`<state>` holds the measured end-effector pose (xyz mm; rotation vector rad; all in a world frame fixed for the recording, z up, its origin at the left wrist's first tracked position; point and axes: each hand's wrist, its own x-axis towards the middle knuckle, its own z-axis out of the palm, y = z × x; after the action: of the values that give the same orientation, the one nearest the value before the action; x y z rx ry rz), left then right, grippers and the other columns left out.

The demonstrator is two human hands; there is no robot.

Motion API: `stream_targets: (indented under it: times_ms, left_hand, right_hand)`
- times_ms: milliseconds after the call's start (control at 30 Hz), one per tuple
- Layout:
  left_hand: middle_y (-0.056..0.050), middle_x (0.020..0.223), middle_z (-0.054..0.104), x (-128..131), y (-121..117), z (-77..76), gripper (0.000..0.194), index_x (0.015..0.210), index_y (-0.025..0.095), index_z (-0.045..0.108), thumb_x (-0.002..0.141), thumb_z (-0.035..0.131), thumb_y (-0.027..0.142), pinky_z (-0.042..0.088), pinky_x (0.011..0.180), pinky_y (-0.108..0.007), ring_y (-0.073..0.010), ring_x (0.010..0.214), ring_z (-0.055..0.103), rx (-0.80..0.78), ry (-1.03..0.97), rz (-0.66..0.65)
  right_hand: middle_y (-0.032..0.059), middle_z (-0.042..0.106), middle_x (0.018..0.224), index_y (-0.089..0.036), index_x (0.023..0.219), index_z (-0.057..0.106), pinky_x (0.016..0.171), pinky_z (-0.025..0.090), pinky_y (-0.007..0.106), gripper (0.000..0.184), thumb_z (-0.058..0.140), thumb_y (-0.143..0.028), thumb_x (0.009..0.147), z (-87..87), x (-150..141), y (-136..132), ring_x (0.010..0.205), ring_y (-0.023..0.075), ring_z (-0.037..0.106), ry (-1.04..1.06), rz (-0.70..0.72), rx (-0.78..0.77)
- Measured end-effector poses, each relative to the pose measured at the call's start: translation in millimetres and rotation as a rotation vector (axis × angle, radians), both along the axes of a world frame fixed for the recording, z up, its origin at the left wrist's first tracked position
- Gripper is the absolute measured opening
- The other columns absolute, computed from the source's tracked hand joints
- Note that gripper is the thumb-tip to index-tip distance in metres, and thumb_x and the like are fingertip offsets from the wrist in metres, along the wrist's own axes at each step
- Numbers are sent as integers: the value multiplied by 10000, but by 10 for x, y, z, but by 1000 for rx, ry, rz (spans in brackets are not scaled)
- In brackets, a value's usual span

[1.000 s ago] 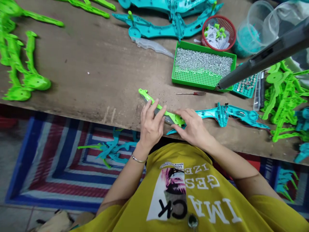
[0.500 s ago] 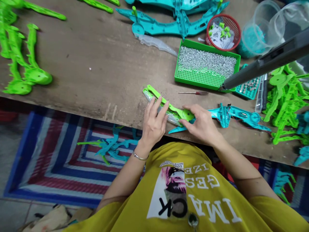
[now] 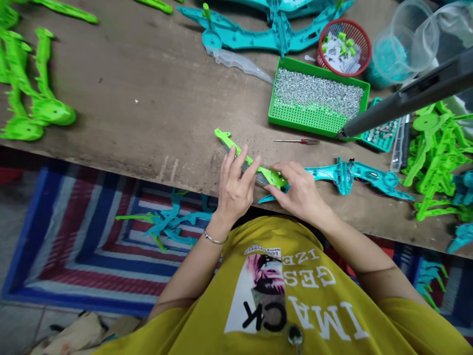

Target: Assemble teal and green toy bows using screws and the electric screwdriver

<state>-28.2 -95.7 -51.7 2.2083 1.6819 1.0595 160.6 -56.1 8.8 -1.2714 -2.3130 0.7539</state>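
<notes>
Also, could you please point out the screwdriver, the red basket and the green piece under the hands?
Screwdriver [image 3: 306, 141]: head view, on its red handle.
Red basket [image 3: 361, 41]: head view, on its inner wall.
Green piece [image 3: 272, 176]: head view, on its wider end.

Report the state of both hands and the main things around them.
Slim lime-green plastic piece: slanting, touched by both hands
Left hand: fingers over its middle
Right hand: thumb and finger around its wide end
Long teal plastic frame: lying down, thin wires showing
Thin red-handled metal screwdriver: lying untouched
Rectangular green perforated plastic tray: partly filled with small silvery metal pieces
</notes>
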Motion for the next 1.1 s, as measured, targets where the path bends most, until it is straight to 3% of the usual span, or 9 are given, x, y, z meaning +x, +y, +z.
stream_targets:
  times_ms: [267, 667, 933, 1000, 1100]
  left_hand:
    - [-132, 1589, 485, -13, 12, -25, 446, 1460, 269, 552, 1021, 496, 222, 331, 1236, -582, -302, 1578, 265, -25, 43, -38]
    - [-132, 1578, 499, 19, 17, -4, 463, 1502, 232, 503, 1044, 450, 262, 308, 1255, -539, -295, 1567, 293, -46, 46, -20]
    - [-99, 1601, 477, 37, 25, -49, 444, 1485, 298, 510, 1046, 449, 265, 282, 1261, -550, -276, 1576, 275, -94, 6, -33]
    - [-100, 1611, 463, 42, 26, -53, 445, 1489, 288, 502, 1048, 443, 274, 282, 1262, -553, -278, 1576, 273, -104, -4, -35]
    - [-103, 1616, 455, 48, 27, -47, 445, 1491, 268, 501, 1053, 424, 287, 287, 1261, -550, -282, 1575, 276, -118, -7, -21]
  right_hand:
    - [148, 742, 1119, -156, 1180, 677, 937, 564, 467, 302, 664, -276, 902, 23, 69, 17, 1043, 301, 682, -31, 9, -15]
    - [89, 788, 1079, -191, 1113, 727, 913, 574, 397, 273, 718, -358, 897, 82, 150, 179, 1005, 248, 734, 44, -58, -113]
    - [94, 784, 1138, -217, 1083, 751, 992, 561, 426, 262, 523, -321, 1008, 120, 157, 224, 1083, 234, 730, 4, 34, -128]
    - [114, 765, 1200, -212, 1137, 739, 1024, 552, 463, 266, 589, -354, 970, 132, 168, 208, 1135, 256, 716, -16, 74, -111]
    - [150, 724, 1289, -194, 1246, 696, 1050, 544, 512, 435, 738, -354, 844, 147, 188, 189, 1202, 298, 690, -49, 144, -74]
